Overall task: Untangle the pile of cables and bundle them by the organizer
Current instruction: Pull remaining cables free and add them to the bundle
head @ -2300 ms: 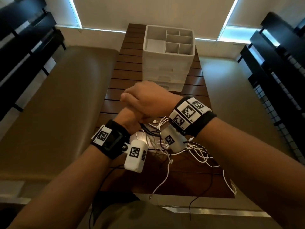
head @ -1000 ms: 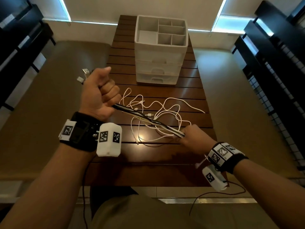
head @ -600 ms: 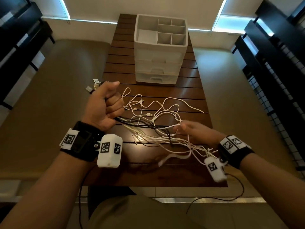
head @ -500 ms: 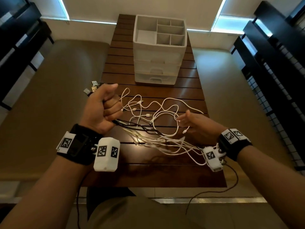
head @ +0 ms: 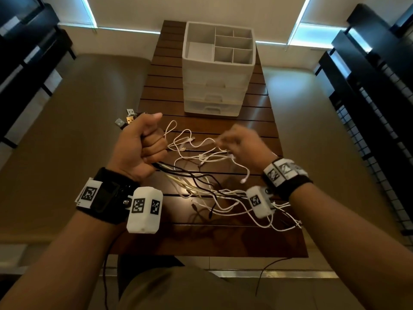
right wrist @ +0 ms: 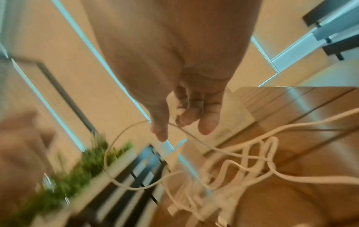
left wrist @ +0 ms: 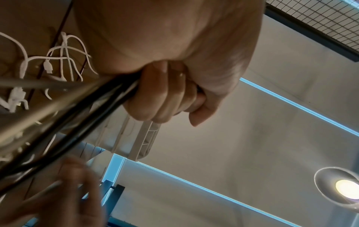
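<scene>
L fingers point(left wrist: 155, 98): clenched round a bunch of black + white cables point(head: 201, 182); thumb laid over the top of the fist.
L hand point(head: 140, 148): raised fist over the table's left edge, knuckles twd the organizer.
USB plugs point(head: 127, 118): several stick out past the thumb side of the fist, fanned up-left, off the table edge.
Cable run: leaves the little-finger side of the fist, drops down-right to the table top, passes under the R wrist, spreads into loose loops near the front right corner.
R fingers point(right wrist: 205, 121): loosely curled, blurred; a thin white cable point(right wrist: 120, 138) crosses betw thumb and fingertips. Pinched or only touched: cannot tell.
R hand point(head: 243, 144): over mid-table, right of the fist, just above the loose white strands.
Loose white cables point(head: 196, 148): betw the two hands, lying in loops on the slats, small plugs visible; some strands tie into the bunch held by the L hand.
Organizer point(head: 219, 70): white drawer unit w/ open top compartments, far end of table, well apart from both hands and from the cables.
Table point(head: 223, 242): dark slatted wood.
Wrist units: white marker-tagged boxes + black bands on both wrists.
</scene>
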Demonstrator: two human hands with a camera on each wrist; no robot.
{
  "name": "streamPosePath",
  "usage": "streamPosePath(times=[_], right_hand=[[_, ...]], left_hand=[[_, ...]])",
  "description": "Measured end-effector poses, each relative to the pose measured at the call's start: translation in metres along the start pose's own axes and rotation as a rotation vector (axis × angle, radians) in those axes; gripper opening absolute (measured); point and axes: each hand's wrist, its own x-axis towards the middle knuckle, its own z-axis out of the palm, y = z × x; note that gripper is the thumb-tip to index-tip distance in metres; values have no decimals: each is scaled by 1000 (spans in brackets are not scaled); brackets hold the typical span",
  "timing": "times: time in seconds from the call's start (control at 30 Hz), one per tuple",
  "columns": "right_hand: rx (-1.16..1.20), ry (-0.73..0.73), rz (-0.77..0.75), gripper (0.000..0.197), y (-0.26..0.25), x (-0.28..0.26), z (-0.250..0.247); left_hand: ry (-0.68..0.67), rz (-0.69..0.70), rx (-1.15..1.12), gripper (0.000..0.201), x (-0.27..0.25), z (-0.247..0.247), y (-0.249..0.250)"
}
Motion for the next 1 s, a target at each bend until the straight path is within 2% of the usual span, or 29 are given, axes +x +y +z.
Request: streamPosePath(times=[0.07, 0.17, 0.27, 0.3, 0.4, 0.47, 0.57, 0.7, 0.77, 0.9, 1.0], right_hand=[[155, 147, -18, 17, -24, 8, -22], [272, 214, -42, 16, -58, 13, -43], [426, 378, -119, 18, -82, 9, -56], [427, 359, -161, 18, -87, 7, -58], [278, 108, -221, 15, -93, -3, -50], [259, 102, -242, 14, -93, -8, -43], [210, 123, -283, 11, -91, -13, -34], [141, 250, -148, 17, -75, -11, -42], [80, 153, -135, 21, -72, -7, -46], [-236, 21, -130, 19, -48, 0, -52], [-419, -22, 71, 21, -22, 4, -67]], left_hand=[[26, -15, 18, 53, 4, 3, -5], [80, -50, 67, 47, 10, 9, -14], [78, -56, 104, 36, 14, 14, -20], [73, -46, 101, 33, 15, 15, -20], [46, -10, 44, 39, 22, 18, -16], [7, 5, -17, 39, 27, 24, -11], [-15, 19, -96, 25, 30, 28, -2], [-111, 33, -161, 29, 30, 22, 11], [-143, 49, -192, 31, 30, 21, 12], [-3, 119, -166, 37, 32, 20, 14], [58, 148, -184, 45, 29, 9, 18]])
